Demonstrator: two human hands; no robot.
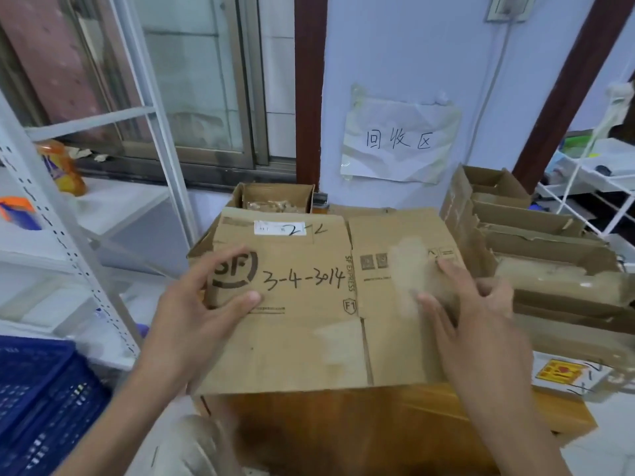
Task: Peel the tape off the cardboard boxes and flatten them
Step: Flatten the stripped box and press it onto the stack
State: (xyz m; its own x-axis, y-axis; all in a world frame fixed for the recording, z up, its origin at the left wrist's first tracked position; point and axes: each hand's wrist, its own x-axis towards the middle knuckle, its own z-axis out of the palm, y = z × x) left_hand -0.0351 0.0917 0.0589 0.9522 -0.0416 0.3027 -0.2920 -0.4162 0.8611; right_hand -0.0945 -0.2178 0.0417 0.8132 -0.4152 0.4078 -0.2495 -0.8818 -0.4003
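Flattened box lies on the stack. Our left hand and right hand rest open on it, gripping nothing; we should press evenly along the creases.

Blue crate, white shelf, handwritten wall sign.

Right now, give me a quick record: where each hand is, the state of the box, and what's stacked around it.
left hand: fingers spread on the flattened box, over the SF logo
right hand: open, on the box's right panel
flattened box: lying flat on a brown box
right side: stack of flattened cardboard
behind: open box
left: blue crate
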